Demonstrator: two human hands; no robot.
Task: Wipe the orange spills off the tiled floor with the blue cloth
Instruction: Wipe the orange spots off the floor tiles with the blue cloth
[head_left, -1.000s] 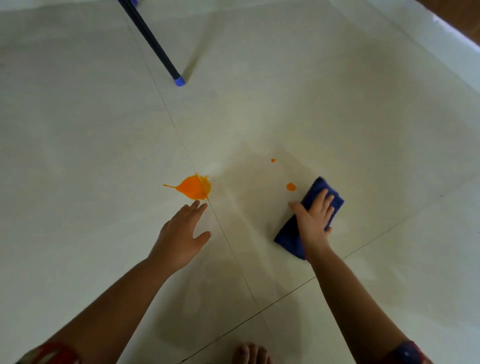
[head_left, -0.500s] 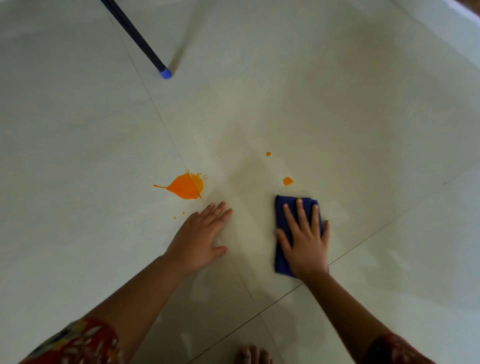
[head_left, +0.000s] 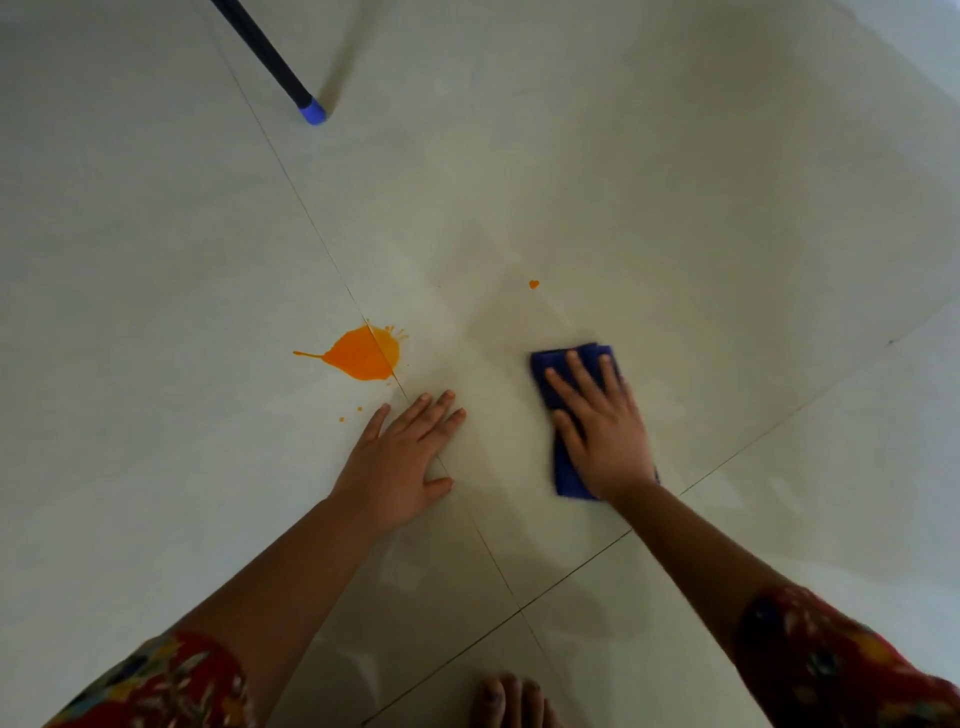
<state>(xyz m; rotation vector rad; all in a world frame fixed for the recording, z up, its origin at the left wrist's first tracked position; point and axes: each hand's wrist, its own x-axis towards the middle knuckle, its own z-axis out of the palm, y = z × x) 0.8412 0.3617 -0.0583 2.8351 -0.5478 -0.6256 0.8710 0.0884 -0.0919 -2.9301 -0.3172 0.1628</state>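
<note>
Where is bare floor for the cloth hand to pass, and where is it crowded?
Bare: the strip between the left hand and the blue cloth under the right hand, and the wide tile right of the cloth. Crowded: beyond the left hand, where the large orange spill and specks sit. One small drop lies beyond the cloth.

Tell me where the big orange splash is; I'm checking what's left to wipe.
In the head view, the big orange splash sits left of centre on a tile joint, just beyond the left hand and left of the blue cloth.
</note>
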